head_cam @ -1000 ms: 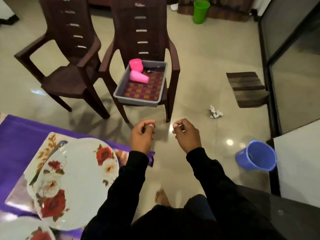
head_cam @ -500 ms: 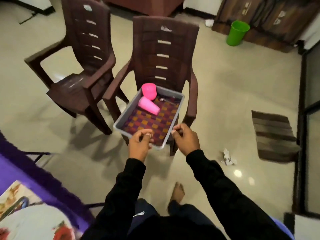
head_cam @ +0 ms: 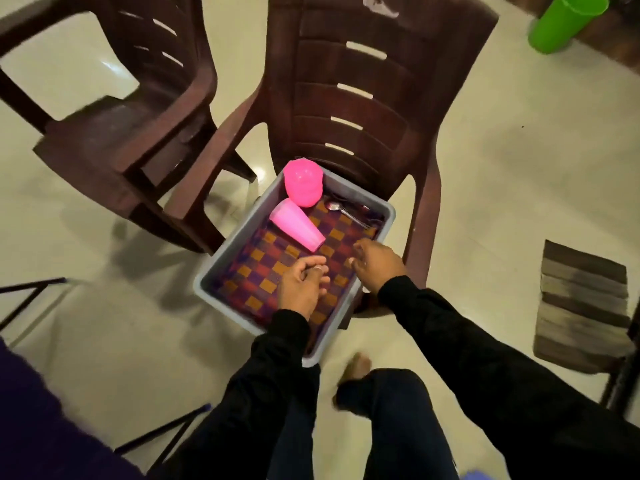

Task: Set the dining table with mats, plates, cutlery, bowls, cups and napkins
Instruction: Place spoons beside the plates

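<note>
A grey tray sits on the seat of a brown plastic chair. A checked purple and orange mat lies in it. On the mat a pink cup lies on its side, and a pink upturned bowl stands at the tray's far corner. Spoons lie along the far wall. My left hand hovers over the near part of the mat with fingers loosely curled, holding nothing. My right hand is over the tray's right side, fingers bent down toward the mat, nothing in it.
A second brown chair stands close on the left. A green bin is at the far right and a striped doormat lies on the floor to the right. The purple-covered table's edge shows at the bottom left.
I have turned from the table and stepped up to the chair. Both hands have moved from in front of the tray to above the mat inside it.
</note>
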